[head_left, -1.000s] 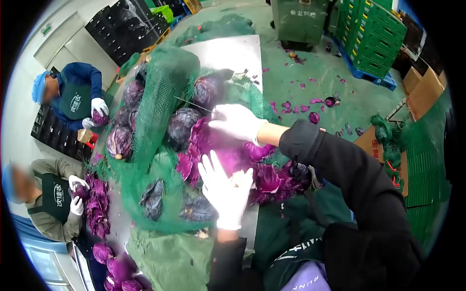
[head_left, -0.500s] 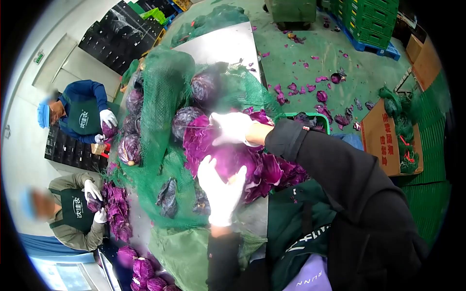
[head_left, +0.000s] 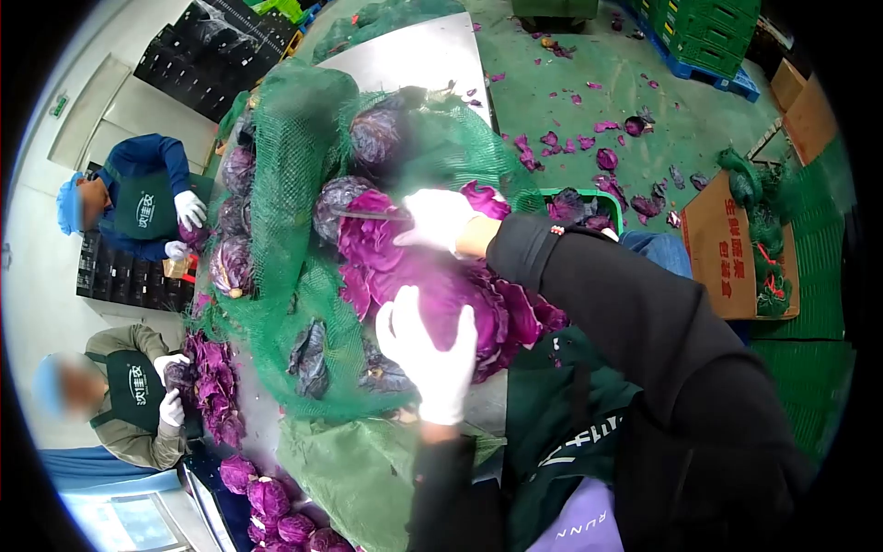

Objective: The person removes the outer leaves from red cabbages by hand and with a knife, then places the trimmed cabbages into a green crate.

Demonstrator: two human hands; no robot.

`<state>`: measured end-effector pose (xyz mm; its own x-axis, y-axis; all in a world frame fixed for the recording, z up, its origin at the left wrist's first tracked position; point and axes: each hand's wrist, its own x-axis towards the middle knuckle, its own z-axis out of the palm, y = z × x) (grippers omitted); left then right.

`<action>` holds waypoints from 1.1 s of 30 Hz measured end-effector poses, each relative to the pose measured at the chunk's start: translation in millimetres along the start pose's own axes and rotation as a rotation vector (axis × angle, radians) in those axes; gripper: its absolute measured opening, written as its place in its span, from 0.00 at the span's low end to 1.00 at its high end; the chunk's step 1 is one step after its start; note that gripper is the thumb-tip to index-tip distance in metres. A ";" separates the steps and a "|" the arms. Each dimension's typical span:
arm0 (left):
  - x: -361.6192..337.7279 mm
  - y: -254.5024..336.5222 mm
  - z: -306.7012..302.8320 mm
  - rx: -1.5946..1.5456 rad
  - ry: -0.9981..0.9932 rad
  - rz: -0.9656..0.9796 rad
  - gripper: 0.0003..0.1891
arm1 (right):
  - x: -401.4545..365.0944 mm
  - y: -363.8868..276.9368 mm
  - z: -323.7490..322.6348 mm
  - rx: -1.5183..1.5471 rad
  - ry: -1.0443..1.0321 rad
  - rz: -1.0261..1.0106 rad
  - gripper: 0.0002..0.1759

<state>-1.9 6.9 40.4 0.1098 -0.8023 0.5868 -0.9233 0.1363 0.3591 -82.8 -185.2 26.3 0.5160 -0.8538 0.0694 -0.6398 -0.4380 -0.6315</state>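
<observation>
My left hand (head_left: 425, 357), in a white glove, cups a red cabbage (head_left: 441, 293) from the near side, thumb and fingers spread around it. Just beyond, my gloved right hand (head_left: 436, 221) is closed around a knife, whose thin blade (head_left: 372, 215) points left over a loose purple leaf (head_left: 361, 241). The handle is hidden in the glove. More peeled leaves (head_left: 522, 317) lie to the right of the cabbage. Green netting (head_left: 303, 184) is spread beneath and beyond, with dark unpeeled cabbages (head_left: 377, 135) in it.
Two co-workers in aprons (head_left: 147, 210) handle cabbages across the table at left. Peeled cabbages (head_left: 269, 497) are piled at the lower left. A green crate (head_left: 618, 210) with leaves stands right of the table, near a cardboard box (head_left: 722, 253). Leaf scraps (head_left: 607, 158) litter the floor.
The camera view has shifted slightly. My right hand and the knife have moved a little away from the cabbage, which appears turned slightly in my left hand.
</observation>
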 end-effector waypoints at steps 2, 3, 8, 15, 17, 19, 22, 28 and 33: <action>-14.3 1.3 -3.8 0.017 -0.004 -0.005 0.36 | 1.1 -0.7 -4.8 -0.041 -0.027 0.025 0.31; -18.9 4.7 -5.7 0.035 0.002 -0.002 0.37 | 1.2 -3.7 -6.7 -0.031 -0.058 0.046 0.32; -18.5 15.1 -25.5 0.074 -0.062 0.071 0.43 | -6.4 -7.5 -19.5 0.000 -0.034 -0.002 0.33; -17.7 20.1 -34.9 0.218 -0.240 0.027 0.49 | -84.3 -34.0 -21.0 0.081 0.194 -0.280 0.19; -22.8 22.9 -33.5 0.185 -0.232 0.046 0.49 | -77.2 -22.5 -17.8 -0.009 0.103 -0.266 0.22; -32.7 22.7 -31.4 0.153 -0.209 0.043 0.49 | -66.9 -9.5 -8.8 -0.062 -0.008 -0.187 0.32; -45.9 26.6 -29.3 0.119 -0.166 0.006 0.48 | -53.2 -1.0 5.8 -0.146 -0.053 -0.152 0.34; -45.8 20.5 -32.0 0.006 -0.157 -0.057 0.47 | -36.7 5.2 -11.1 -0.005 -0.180 0.008 0.28; -11.0 -8.6 -20.7 -0.053 -0.206 -0.205 0.44 | -115.0 -8.2 -37.0 0.355 0.322 -0.111 0.12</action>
<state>12.4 26.6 45.9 0.2102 -0.9164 0.3406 -0.8683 -0.0149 0.4958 -158.0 -93.8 52.1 0.3321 -0.8756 0.3509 -0.3286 -0.4561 -0.8271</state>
